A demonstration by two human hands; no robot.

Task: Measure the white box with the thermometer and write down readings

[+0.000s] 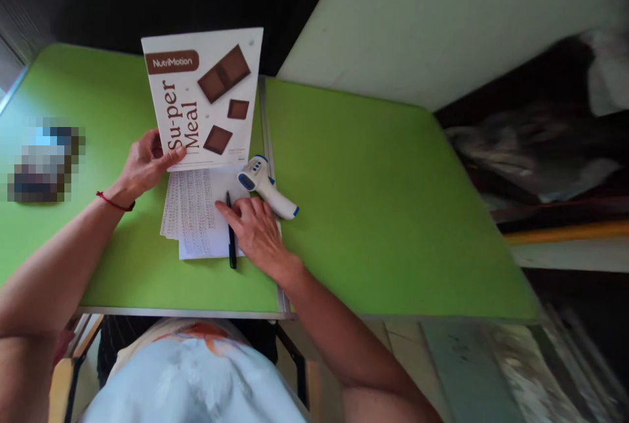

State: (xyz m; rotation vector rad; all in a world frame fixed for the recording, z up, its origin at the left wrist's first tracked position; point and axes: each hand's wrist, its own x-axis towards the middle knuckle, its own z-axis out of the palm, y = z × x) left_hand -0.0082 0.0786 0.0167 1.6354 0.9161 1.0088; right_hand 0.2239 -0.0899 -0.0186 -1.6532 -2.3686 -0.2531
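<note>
NutriMotion package: I am holding the white "Su-per Meal" package above the stacked sheets; its flat, rectangular front is showing a brown label and printed chocolate-coloured blocks, the lettering running sideways.
Left hand: my left hand is gripping the lower left corner, thumb pressing the front, the other fingers going behind; a thin red cord bracelet is circling the wrist.
Right hand: my right hand is resting palm down at the sheets' right side, one finger reaching across the pen; its underside is hiding, so I cannot tell whether it is pinching anything.
Pen: the slim black pen is lying lengthwise on the paper.
Printed sheets: the thin white sheets are fanning slightly leftward, dense with small print; the package is covering their upper end.
Infrared thermometer: the white, pistol-shaped thermometer with blue trim is lying just beyond the right hand, crossing the metal seam.
Green table: the smooth tabletop is carrying a pixelated object on the left, too blurred for naming.
Surroundings: a pale wall is rising behind, and crumpled plastic is filling the dark space at right.
</note>
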